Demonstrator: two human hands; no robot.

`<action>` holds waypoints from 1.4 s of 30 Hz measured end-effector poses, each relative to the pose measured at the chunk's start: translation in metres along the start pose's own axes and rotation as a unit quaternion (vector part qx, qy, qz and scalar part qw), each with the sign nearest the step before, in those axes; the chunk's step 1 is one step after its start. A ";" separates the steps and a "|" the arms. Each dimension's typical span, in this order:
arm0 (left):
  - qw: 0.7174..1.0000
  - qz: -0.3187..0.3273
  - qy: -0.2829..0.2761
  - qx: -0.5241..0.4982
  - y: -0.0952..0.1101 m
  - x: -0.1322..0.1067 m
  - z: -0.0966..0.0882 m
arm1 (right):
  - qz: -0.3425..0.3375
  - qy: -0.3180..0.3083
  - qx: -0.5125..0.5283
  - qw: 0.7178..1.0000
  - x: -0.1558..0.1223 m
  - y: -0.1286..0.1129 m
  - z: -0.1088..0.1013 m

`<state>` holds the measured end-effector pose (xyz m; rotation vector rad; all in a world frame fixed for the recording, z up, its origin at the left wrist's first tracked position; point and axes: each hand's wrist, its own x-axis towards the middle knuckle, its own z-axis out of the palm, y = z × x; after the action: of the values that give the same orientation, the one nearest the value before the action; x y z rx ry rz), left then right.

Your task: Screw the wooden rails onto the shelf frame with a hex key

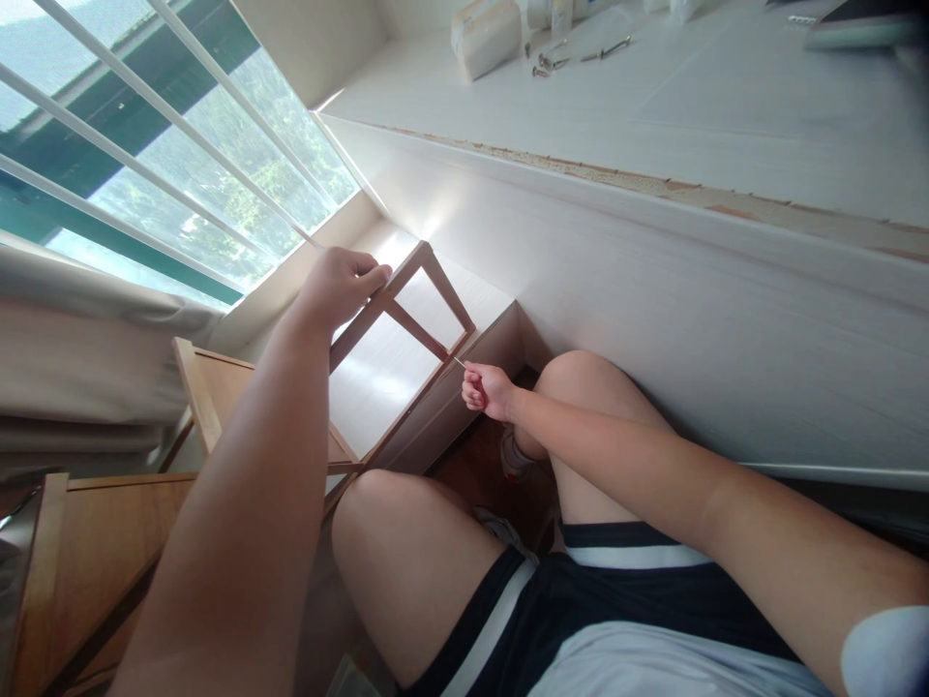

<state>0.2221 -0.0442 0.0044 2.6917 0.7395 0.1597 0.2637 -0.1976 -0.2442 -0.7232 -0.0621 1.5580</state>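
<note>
My left hand [348,287] is closed around the upper rail of a brown wooden frame [410,271], which stands tilted on a white ledge. Crosspieces join its two long rails. Between the closed fingers of my right hand [488,389] is a thin metal rod [460,362]. Its far end meets the lower rail close to a crosspiece joint. Most of the rod is hidden in the hand, so its exact kind does not show.
Wooden panelled pieces [108,532] stand at the left beside a curtain [87,358]. A barred window [181,145] is behind. On the white surface above lie several screws [548,63], a longer bolt [607,49] and a wrapped block [486,39]. My knees flank the right hand.
</note>
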 end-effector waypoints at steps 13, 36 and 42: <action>1.000 0.029 0.003 0.008 -0.002 0.000 0.000 | 0.008 -0.024 -0.007 1.000 0.000 -0.001 -0.005; 1.000 0.023 0.006 0.013 -0.002 0.000 0.001 | -0.187 0.157 -0.363 0.899 0.008 0.015 -0.002; 1.000 0.024 0.011 0.003 -0.002 0.000 0.001 | -0.210 0.214 -0.522 0.799 0.004 0.009 -0.004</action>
<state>0.2216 -0.0425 0.0023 2.7194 0.6825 0.2004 0.2576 -0.1968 -0.2534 -1.7771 -0.7424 0.7938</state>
